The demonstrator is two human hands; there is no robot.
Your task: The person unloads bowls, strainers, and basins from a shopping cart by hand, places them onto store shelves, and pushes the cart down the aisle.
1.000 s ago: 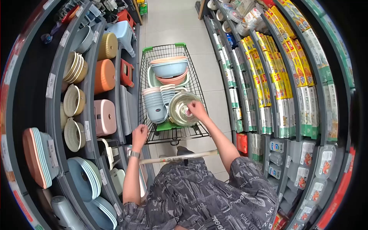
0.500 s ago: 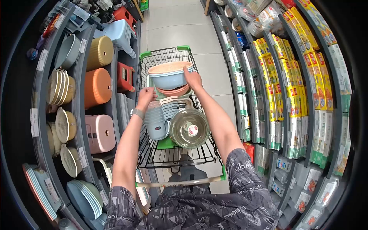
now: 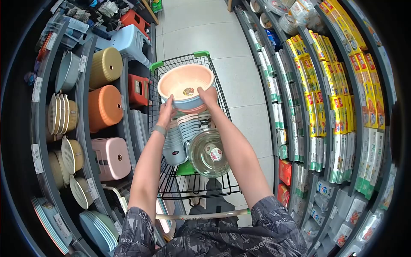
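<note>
Both hands grip a stack of basins, a peach basin (image 3: 180,81) on top of a light blue one, tilted toward me at the far part of the cart (image 3: 222,102). My left hand (image 3: 166,112) is closed on the near left rim, thumb inside. My right hand (image 3: 207,96) is closed on the near right rim, its thumb also inside. Below the stack a pink basin (image 3: 195,110) shows in part. Nearer me are nested blue bins (image 3: 174,150) and a clear round bowl (image 3: 205,158) with a red and white sticker.
Shelves on the left hold an orange stool (image 3: 105,107), a pink stool (image 3: 112,158) and cream strainers (image 3: 72,154). Yellow boxes (image 3: 338,109) line the shelves on the right. The cart's handle (image 3: 201,215) crosses in front of my body.
The peach and blue basins have tipped toward me, so the inside of the top one shows. My left hand has come onto their rim; my right hand has moved to the near rim.
</note>
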